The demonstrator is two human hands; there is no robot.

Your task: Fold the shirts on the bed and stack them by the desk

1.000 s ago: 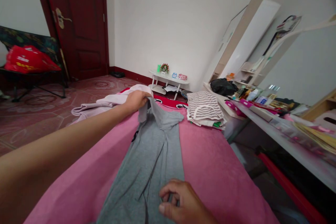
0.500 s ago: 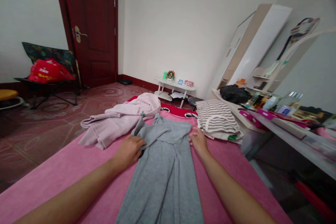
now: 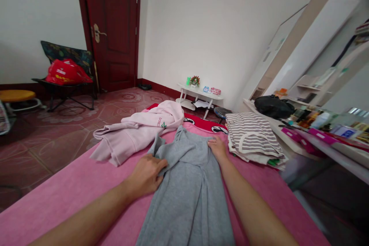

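A long grey garment (image 3: 184, 184) lies stretched toward me on the pink bed cover (image 3: 72, 203), with folds across its upper part; I cannot tell its exact kind. At its left edge, my left hand (image 3: 148, 175) is closed, thumb and fingers pinching the cloth. My right hand (image 3: 218, 150) has its bent fingers on the upper right edge of the same garment, seemingly gripping it. Just beyond my left hand rests a pale pink sweatshirt (image 3: 144, 123) with small lettering. To the right of my right hand sits a folded stack of clothes (image 3: 253, 136), a striped one on top.
A dressing table (image 3: 291, 142) crowded with bottles and a black bag (image 3: 273, 106) runs along the right. Past the bed stands a low white table (image 3: 198, 93). On the left, a folding chair (image 3: 69, 52) bears a red bag (image 3: 67, 72), beside a yellow stool (image 3: 17, 95).
The view has turned slightly left. My right hand has come from beside the grey garment onto its upper right edge. My left hand still holds the left edge, now lifted slightly.
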